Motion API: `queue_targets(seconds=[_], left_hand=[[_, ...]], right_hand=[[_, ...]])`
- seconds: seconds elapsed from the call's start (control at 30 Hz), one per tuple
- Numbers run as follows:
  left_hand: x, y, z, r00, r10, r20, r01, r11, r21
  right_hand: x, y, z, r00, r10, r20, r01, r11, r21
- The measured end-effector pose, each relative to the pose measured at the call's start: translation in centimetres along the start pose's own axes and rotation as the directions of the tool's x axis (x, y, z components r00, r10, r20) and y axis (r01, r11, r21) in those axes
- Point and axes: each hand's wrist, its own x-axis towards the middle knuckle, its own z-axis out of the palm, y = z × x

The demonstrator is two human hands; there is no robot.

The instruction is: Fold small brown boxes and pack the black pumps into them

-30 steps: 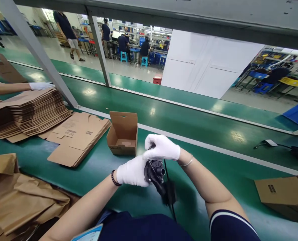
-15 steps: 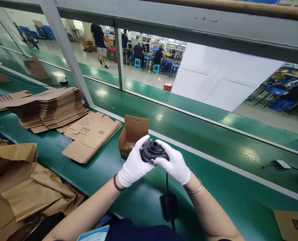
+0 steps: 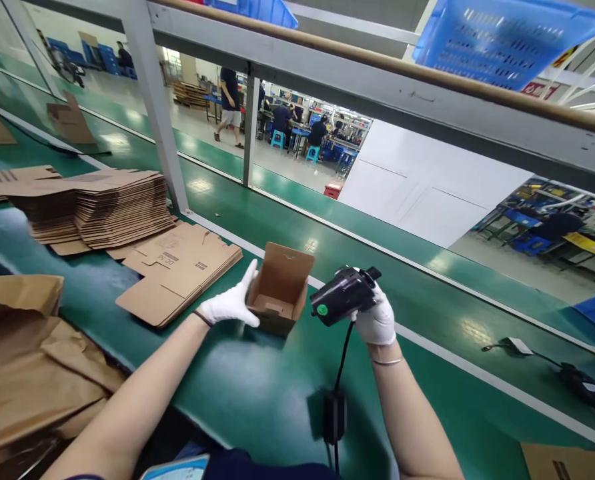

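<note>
My right hand (image 3: 376,319), in a white glove, grips a black pump-like device (image 3: 344,295) with a green dot on its end. The device is held up just right of a small open cardboard box (image 3: 279,288). A black cable (image 3: 341,353) hangs from the device down to a black adapter block (image 3: 334,415) near my lap. My left hand (image 3: 229,304), also gloved, rests against the box's left side, fingers spread along its wall and rim. The box stands on the green conveyor belt (image 3: 257,380) with its lid flap up.
Flat unfolded cartons (image 3: 180,270) lie left of the box, with a taller stack (image 3: 102,208) behind them. Crumpled brown paper (image 3: 32,360) fills the near left. Another black device with cable (image 3: 580,387) lies far right. A blue basket (image 3: 502,37) sits overhead. People work in the background.
Both hands held the black device together before. Now my left hand has gone to the box and steadies it, while my right hand alone carries the device, turned sideways, beside the box.
</note>
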Motion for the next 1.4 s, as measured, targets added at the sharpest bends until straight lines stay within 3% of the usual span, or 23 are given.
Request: queue_targets(seconds=[0.13,0.27,0.4,0.53,0.63,0.73,0.83,0.93,1.03,1.13,1.2,1.3,1.4], left_hand=[[-0.6,-2.2,4.0,0.987,-0.1,0.129,0.065,0.965,0.253],[0.6,-3.1,4.3,0.969,-0.042,0.244,-0.025,0.964,0.263],[4.5,-2.3,3.4,0.935,-0.045,0.353,-0.014,0.987,0.163],[7.2,-1.3,4.4,0.912,-0.046,0.408,0.041,0.999,0.019],[5.9,-1.4,6.3,0.924,-0.043,0.381,0.066,0.997,-0.047],[2.5,-1.9,7.7,0.969,0.024,0.245,-0.012,0.999,-0.051],[-0.4,-2.2,8.1,0.979,0.072,0.193,-0.067,0.997,-0.031],[-1.4,-2.3,8.0,0.986,0.008,0.166,0.002,0.999,-0.054],[-1.0,-2.1,8.3,0.996,-0.04,0.084,0.05,0.992,-0.112],[-0.5,-1.6,8.9,0.998,-0.025,0.063,0.032,0.991,-0.127],[-0.4,-1.3,9.5,0.997,-0.008,0.075,0.015,0.996,-0.09],[-0.5,-1.0,10.3,0.988,0.03,0.149,-0.049,0.991,0.124],[-0.7,-1.3,10.6,0.979,0.034,0.202,-0.11,0.919,0.378]], right_hand=[[2.5,-3.4,0.9,0.983,0.046,0.176,-0.016,0.986,-0.167],[5.0,-4.9,1.4,0.921,0.131,0.366,-0.006,0.946,-0.324],[5.3,-4.3,0.9,0.906,0.19,0.378,-0.092,0.961,-0.261],[4.2,-3.6,-0.1,0.931,0.167,0.325,-0.098,0.971,-0.218],[3.5,-3.3,-0.6,0.95,0.162,0.267,-0.1,0.967,-0.232],[3.2,-3.2,-0.8,0.949,0.187,0.253,-0.127,0.964,-0.234],[3.5,-3.0,-0.9,0.93,0.22,0.295,-0.14,0.953,-0.268],[4.2,-3.1,-0.5,0.906,0.213,0.365,-0.064,0.923,-0.38],[4.7,-3.7,0.3,0.866,0.251,0.433,0.077,0.788,-0.61],[4.9,-5.0,1.7,0.806,0.403,0.433,0.218,0.478,-0.851],[5.1,-6.0,2.9,0.756,0.517,0.401,0.277,0.302,-0.912],[5.6,-7.1,4.9,0.676,0.655,0.337,0.298,0.176,-0.938],[6.7,-7.1,6.9,0.602,0.75,0.274,0.323,0.085,-0.943]])
